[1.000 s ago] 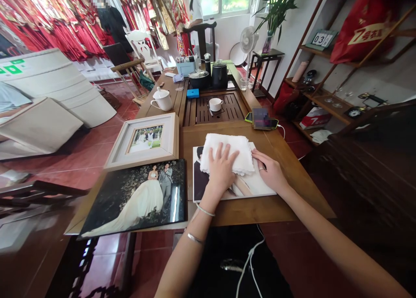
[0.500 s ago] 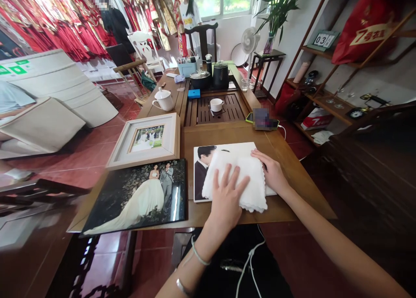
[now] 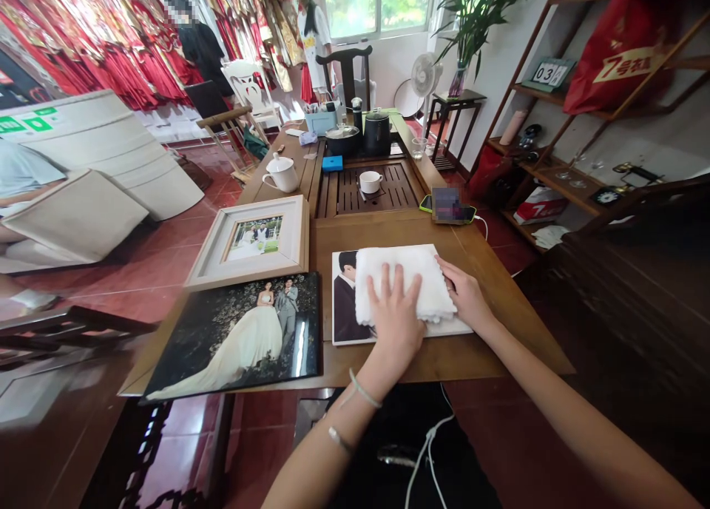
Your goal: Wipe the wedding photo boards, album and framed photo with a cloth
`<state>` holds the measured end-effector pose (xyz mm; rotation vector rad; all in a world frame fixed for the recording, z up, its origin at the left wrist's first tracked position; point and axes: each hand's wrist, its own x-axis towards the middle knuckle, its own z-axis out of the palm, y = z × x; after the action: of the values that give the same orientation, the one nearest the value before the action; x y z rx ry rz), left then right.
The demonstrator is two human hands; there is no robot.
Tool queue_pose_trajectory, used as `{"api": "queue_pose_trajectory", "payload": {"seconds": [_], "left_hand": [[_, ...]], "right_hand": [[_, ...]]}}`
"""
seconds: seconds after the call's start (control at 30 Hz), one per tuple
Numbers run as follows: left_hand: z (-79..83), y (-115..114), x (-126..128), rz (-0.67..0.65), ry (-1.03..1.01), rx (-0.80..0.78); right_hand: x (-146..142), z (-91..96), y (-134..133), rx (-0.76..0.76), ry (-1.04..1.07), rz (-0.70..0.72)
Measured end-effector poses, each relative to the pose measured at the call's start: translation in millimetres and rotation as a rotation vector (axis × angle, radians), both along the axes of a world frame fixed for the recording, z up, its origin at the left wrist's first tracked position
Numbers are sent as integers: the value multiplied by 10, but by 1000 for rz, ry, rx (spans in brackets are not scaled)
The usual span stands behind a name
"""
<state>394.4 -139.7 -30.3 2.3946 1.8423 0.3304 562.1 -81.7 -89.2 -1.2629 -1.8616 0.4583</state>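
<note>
- Left hand (image 3: pixel 396 317) is lying flat, fingers spread, pressing a soft, scalloped-edge white cloth (image 3: pixel 433 283) onto a rectangular photo panel (image 3: pixel 345 302).
- Right hand (image 3: pixel 466 294) is half-curling at panel's right side; can't tell if gripping.
- Cloth and panel are sitting on wooden table (image 3: pixel 377 231), near end, long axes running left-right.
- Left: glossy black print (image 3: pixel 222 339) is lying flat; beyond, pale photo frame (image 3: pixel 254 239).

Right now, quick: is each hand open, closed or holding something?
Left hand: open, fingers spread on the fluffy white cloth.
Right hand: at the right side of the white-edged rectangular photo panel; whether gripping cannot be told.
</note>
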Motion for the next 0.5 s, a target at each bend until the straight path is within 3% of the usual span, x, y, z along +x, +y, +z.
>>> {"api": "queue_pose_trajectory", "payload": {"seconds": [0.1, 0.2, 0.33, 0.5], "left_hand": [[4, 239, 152, 48, 35, -10], [2, 333, 213, 51, 52, -11], [-17, 260, 189, 23, 59, 21], [-35, 1, 165, -2, 50, 26]], "right_hand": [[-7, 39, -14, 1, -4, 41], [-17, 59, -21, 7, -2, 32], [-16, 65, -25, 14, 3, 31], [-2, 70, -35, -21, 34, 51]]}}
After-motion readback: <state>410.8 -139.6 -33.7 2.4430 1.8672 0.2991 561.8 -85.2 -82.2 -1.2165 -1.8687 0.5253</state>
